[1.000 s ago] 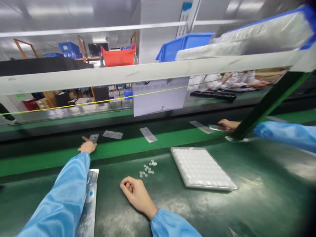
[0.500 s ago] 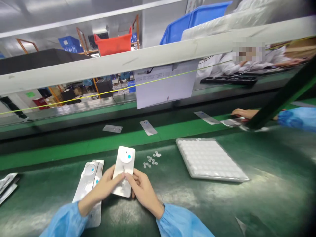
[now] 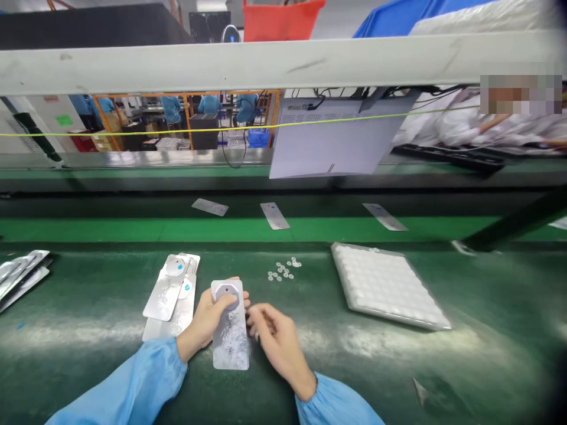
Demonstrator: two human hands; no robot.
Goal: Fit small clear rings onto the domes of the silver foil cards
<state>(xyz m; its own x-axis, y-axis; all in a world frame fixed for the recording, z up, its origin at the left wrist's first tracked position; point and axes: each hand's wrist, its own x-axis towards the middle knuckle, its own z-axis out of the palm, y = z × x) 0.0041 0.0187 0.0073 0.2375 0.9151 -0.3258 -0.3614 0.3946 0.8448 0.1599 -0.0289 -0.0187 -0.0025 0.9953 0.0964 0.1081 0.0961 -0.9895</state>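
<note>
From where I stand, it's a flat, silvery-grey rectangular panel point(image 3: 233, 339), thin and round-cornered, held lengthwise in the person's left hand point(image 3: 215, 308). Its long sides run nearly from twelve o'clock to six, the far end leaning just a touch towards eleven. The broad face is turned up towards the person. Near the twelve o'clock end sits a darker grey round patch with a small dark dot; the left thumb presses over part of it. Down towards six the surface is mottled, with cloudy, crinkled reflections. At three o'clock, the blurred fingers point(image 3: 254, 321) of the right hand point(image 3: 278, 339) are by its long edge, though I can't tell whether they touch.
</note>
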